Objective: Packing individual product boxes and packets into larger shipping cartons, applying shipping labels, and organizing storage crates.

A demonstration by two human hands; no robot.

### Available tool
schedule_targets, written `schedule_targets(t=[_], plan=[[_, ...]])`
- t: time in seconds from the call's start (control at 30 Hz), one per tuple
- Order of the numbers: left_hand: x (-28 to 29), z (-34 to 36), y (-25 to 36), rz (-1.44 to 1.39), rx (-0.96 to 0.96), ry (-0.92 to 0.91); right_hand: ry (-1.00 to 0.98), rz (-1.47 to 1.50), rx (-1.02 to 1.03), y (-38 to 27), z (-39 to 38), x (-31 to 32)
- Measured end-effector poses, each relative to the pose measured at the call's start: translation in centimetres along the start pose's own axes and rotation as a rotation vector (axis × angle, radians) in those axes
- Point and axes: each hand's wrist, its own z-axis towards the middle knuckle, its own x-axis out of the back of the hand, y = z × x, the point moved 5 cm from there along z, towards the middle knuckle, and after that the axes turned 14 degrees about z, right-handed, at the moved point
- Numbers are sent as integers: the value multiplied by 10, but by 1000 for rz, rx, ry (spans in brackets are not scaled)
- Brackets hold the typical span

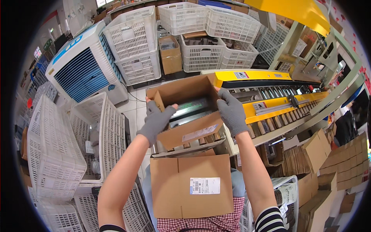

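Observation:
An open cardboard box (176, 140) stands in front of me at the near end of a roller line. Inside it lies a dark, glossy object (191, 112) with green glints; its kind is hard to make out. My left hand (156, 119), in a grey fingerless glove, grips the box's left side, thumb reaching over the opening. On the right, my right hand (232, 112), gloved alike, holds the box's right wall near its far corner. A flat, folded carton (166, 193) with a white label rests across my lap, touched by neither hand.
A yellow carton-sealing machine (253, 112) with rollers stands to the right. White plastic crates (131, 34) are stacked at the back, and more (58, 143) stand at the left. An air cooler (83, 73) is at the back left. Flattened cartons (297, 162) lean at the right.

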Motion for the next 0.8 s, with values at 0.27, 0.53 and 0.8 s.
schedule_targets(t=[0.27, 0.53, 0.8], plan=[[-23, 102, 22, -547, -137, -84, 41, 7, 97, 14, 77, 16], [-95, 103, 122, -290, -74, 30, 154, 330, 48, 63, 118, 119], [-94, 64, 95, -394, -312, 0, 312, 312, 113, 57, 86, 188]])
